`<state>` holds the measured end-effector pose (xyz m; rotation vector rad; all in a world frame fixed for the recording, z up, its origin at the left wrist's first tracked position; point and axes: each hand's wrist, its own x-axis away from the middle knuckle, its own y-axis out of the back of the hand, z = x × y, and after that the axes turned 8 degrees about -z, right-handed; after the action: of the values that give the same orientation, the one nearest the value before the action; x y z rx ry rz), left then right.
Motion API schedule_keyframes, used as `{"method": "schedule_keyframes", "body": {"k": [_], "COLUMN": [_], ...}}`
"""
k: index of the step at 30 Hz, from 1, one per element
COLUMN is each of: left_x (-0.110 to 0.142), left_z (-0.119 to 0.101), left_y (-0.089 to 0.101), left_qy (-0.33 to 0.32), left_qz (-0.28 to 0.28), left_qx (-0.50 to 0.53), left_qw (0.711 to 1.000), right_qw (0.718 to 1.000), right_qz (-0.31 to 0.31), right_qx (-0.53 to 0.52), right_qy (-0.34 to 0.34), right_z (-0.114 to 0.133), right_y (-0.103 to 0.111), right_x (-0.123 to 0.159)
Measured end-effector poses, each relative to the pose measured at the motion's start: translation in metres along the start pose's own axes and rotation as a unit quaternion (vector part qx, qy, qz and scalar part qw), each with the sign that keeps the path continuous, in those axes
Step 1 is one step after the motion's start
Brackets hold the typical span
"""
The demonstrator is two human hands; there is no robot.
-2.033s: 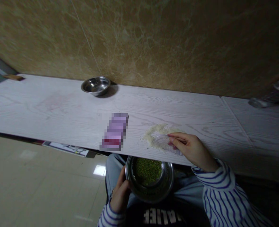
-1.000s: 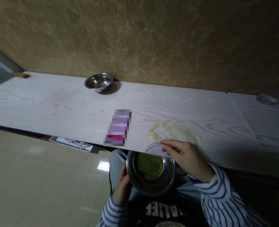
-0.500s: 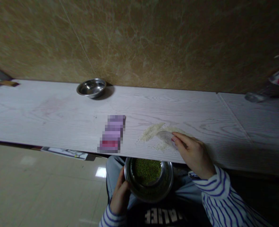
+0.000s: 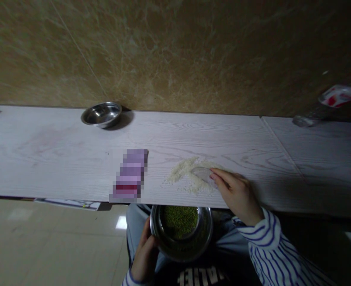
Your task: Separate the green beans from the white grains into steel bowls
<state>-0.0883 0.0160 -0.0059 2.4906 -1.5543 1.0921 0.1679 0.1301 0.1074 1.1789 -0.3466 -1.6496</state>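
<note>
My left hand (image 4: 143,254) grips the rim of a steel bowl (image 4: 163,242) of green beans (image 4: 180,221), held below the table's near edge over my lap. My right hand (image 4: 236,194) pinches a small clear plastic piece (image 4: 202,174) and rests it on a pile of white rice grains (image 4: 186,172) spread on the pale wooden table (image 4: 59,159). The fingers are closed on the clear piece.
An empty steel bowl (image 4: 101,114) stands at the back by the brown marbled wall. A blurred purple and red flat object (image 4: 130,174) lies left of the rice. A red and white item (image 4: 336,95) and a clear object (image 4: 302,120) sit far right.
My right hand carried the clear piece from over the bean bowl back onto the rice pile and drew it through the grains. The left hand kept hold of the bowl.
</note>
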Motion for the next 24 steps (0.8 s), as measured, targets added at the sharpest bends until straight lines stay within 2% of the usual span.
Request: {"method": "schedule_keyframes", "body": {"k": [6,12,15,20,24], "left_x": [0.004,0.005,0.003,0.003,0.006], "left_z": [-0.004,-0.004,-0.002,-0.003,-0.007], "left_y": [-0.004,-0.003,0.0,-0.002,-0.008], "left_qy": [0.014,-0.003,-0.003,-0.012,-0.011], "left_qz": [0.002,-0.036,-0.044,-0.012,-0.001], "left_qx": [0.004,0.006,0.012,-0.004,0.006], "left_qw": [1.0,0.999,0.999,1.0,1.0], "right_qw": [0.999,0.997,0.997,0.996,0.994], "right_qz": [-0.026,-0.034,-0.031,-0.034,-0.019], "right_qx": [0.019,0.019,0.017,0.001,-0.028], "right_qy": [-0.026,0.061,0.072,0.08,0.105], "right_z": [-0.003,0.004,0.007,0.016,0.031], "right_y": [0.001,-0.006,-0.008,-0.012,-0.027], "right_x": [0.0,-0.003,-0.002,-0.003,-0.004]}}
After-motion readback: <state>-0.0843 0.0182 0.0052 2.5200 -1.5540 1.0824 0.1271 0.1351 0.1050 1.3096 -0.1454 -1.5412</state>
